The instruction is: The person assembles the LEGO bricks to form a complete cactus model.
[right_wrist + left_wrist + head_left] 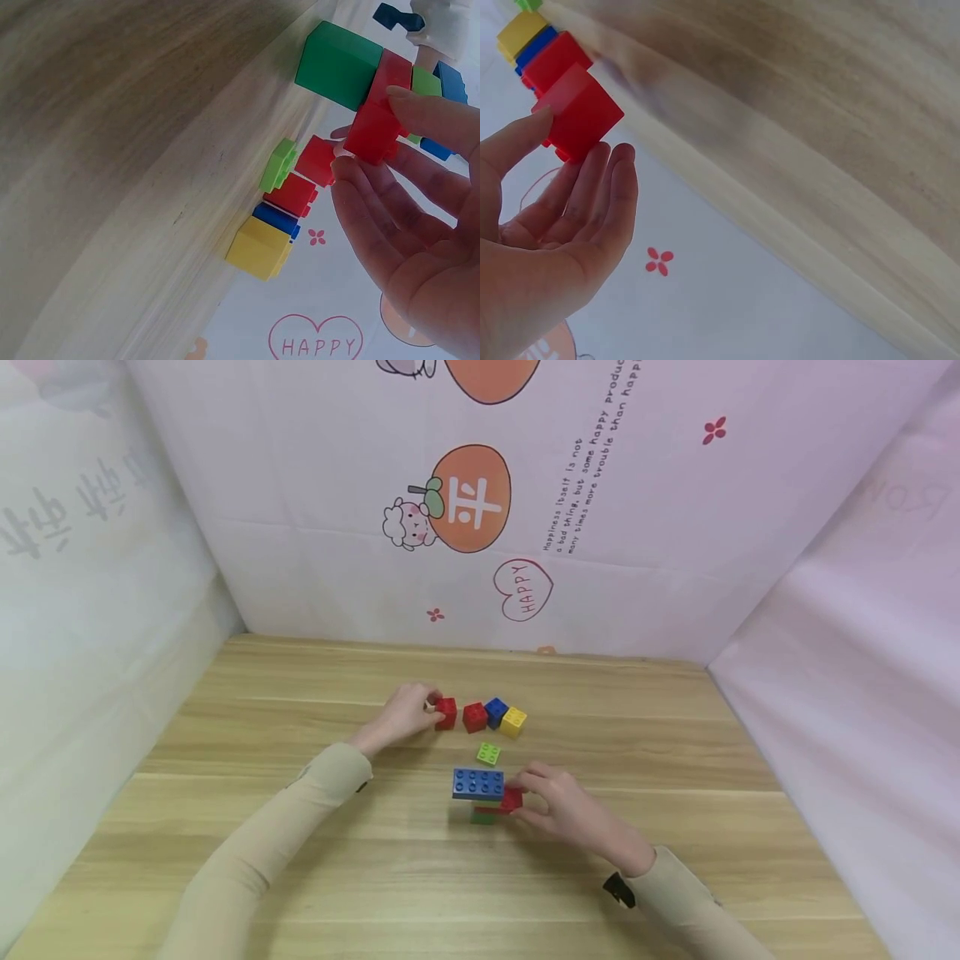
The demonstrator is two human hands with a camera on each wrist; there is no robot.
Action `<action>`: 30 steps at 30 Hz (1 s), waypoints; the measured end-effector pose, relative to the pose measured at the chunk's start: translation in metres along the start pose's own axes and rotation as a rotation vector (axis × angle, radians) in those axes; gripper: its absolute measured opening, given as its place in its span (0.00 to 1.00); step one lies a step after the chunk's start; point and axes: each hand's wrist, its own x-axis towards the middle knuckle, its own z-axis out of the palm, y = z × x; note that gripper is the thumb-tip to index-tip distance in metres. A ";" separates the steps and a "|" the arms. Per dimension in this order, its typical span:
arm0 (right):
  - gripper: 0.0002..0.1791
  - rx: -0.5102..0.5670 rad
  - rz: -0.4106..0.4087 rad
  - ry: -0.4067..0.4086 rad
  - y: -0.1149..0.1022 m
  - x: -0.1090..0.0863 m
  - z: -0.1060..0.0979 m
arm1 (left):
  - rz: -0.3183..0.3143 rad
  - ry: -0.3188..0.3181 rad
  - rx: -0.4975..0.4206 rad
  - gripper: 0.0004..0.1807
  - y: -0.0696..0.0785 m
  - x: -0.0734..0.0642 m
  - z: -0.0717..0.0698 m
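My left hand (403,716) pinches a red toy building brick (447,715) between thumb and fingertips, at the left end of a row of bricks. In the left wrist view the thumb lies on one side of this red brick (581,112). My right hand (573,810) grips a small stack of bricks by its red layer, which juts out to the right. A long blue brick (477,783) tops the stack. The right wrist view shows a dark green brick (341,64) at its base, then the red layer (379,112), then a lime layer (425,81).
Right of the pinched brick stand another red brick (475,718), a blue brick (495,711) and a yellow brick (513,722), close together. A flat lime brick (489,753) lies between them and the stack. Printed white cloth (337,568) walls the wooden table (390,893) behind and at both sides.
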 end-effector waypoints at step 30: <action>0.18 0.033 0.022 0.013 0.001 -0.001 0.002 | 0.175 0.025 -0.024 0.18 0.022 -0.049 -0.041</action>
